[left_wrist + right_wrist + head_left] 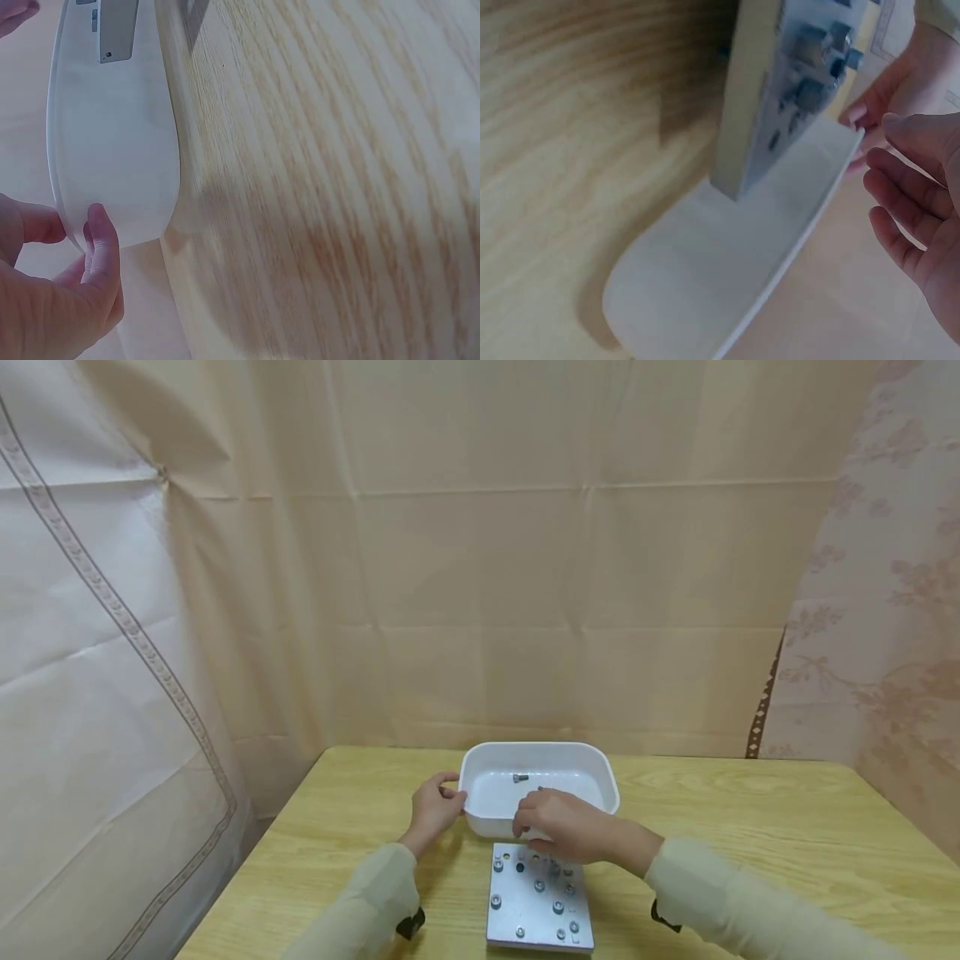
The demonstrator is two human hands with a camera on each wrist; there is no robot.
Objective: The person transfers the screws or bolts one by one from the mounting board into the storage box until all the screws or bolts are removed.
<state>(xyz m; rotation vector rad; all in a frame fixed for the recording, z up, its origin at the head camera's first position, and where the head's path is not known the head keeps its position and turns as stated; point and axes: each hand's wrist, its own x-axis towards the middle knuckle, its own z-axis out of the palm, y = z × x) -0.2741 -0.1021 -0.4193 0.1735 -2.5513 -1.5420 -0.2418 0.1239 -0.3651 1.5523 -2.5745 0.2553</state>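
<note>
My left hand (435, 812) pinches the left end of a white plastic tray (491, 827) between thumb and fingers; the left wrist view shows the fingers (103, 244) on its wall. My right hand (573, 828) hovers over the tray's near edge and the far end of a metal plate (525, 917). In the right wrist view its fingers (889, 180) are loosely bent, with nothing visible between them and the thumb. Several socket-head bolts (539, 886) stand in the plate. Inside the tray lies a loose bolt (521, 778); a second small piece is partly hidden by my right hand.
Everything stands on a light wood-grain table (712, 827). A beige cloth (465, 568) hangs behind its far edge. Patterned cloth hangs at both sides. The plate lies close in front of the tray.
</note>
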